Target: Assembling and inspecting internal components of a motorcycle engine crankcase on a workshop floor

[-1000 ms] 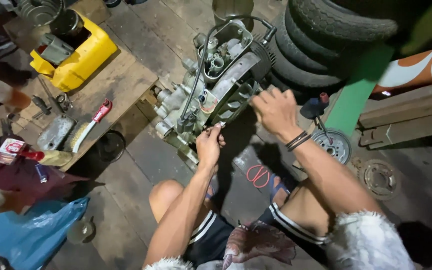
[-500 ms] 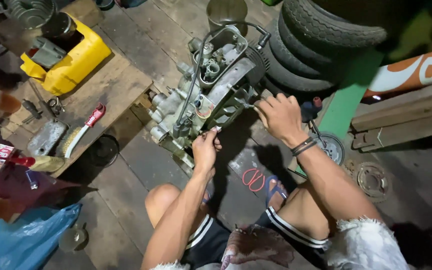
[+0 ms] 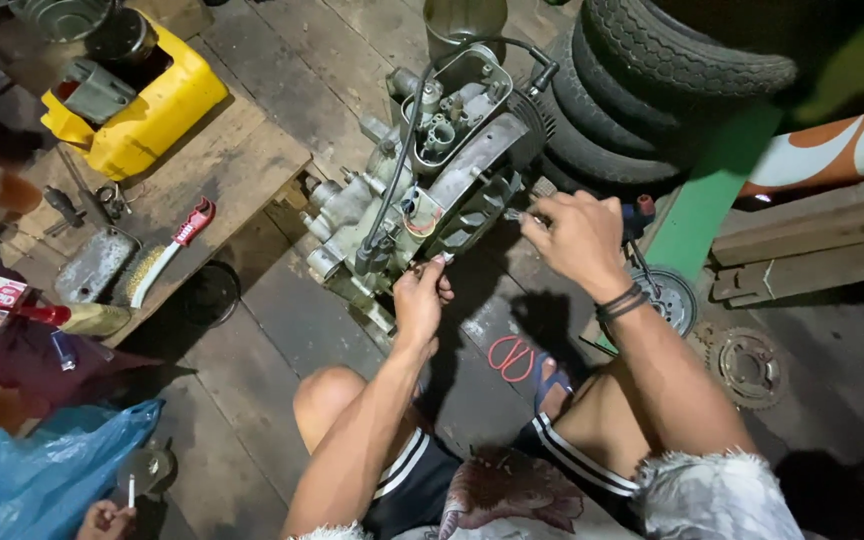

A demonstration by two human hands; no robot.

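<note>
A grey metal engine block (image 3: 432, 170) with a black cable looped over it lies on the plank floor in front of my knees. My left hand (image 3: 420, 295) pinches a small part against the block's near lower edge, fingers closed on it. My right hand (image 3: 577, 238) is closed around a thin metal tool (image 3: 522, 213) whose tip touches the block's right side; dark bands circle that wrist.
Stacked tyres (image 3: 642, 80) stand behind the engine at right. A yellow container (image 3: 147, 110), a red-handled wire brush (image 3: 167, 255) and small tools lie on a low wooden board at left. A blue plastic bag (image 3: 47, 470) and another person's hand (image 3: 107, 518) with a cigarette are at lower left. Sprockets (image 3: 747, 365) lie right.
The view has shifted slightly, so the engine sits a little lower and left in frame. Both hands stay on the block; the right hand has drawn closer to its right side.
</note>
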